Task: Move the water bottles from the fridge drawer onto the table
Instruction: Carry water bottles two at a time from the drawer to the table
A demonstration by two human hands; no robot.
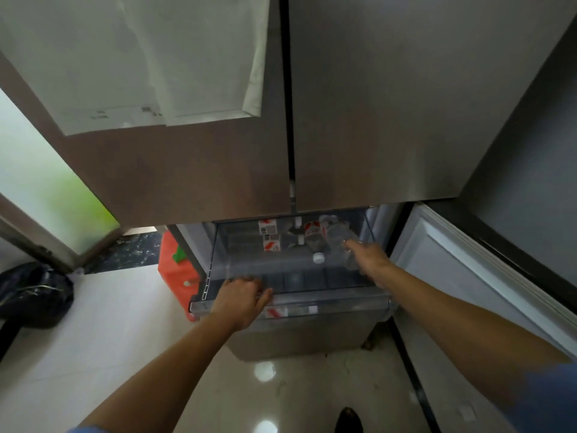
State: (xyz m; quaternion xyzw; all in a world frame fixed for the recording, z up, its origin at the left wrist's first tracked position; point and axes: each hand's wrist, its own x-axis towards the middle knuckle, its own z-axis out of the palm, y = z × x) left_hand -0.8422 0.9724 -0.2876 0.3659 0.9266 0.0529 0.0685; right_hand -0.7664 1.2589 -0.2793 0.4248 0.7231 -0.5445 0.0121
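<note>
The fridge drawer is standing pulled out under the closed upper doors. The left hand is resting on the drawer's front edge near its left corner, fingers curled over the rim and gripping it. The right hand is reaching into the drawer's right side, its fingers wrapping around a clear water bottle. Another bottle with a red label is lying just beside it, toward the back right corner.

A home kitchen. A tall brown fridge stands on glossy pale floor tiles. A full black rubbish bag lies nearby.
</note>
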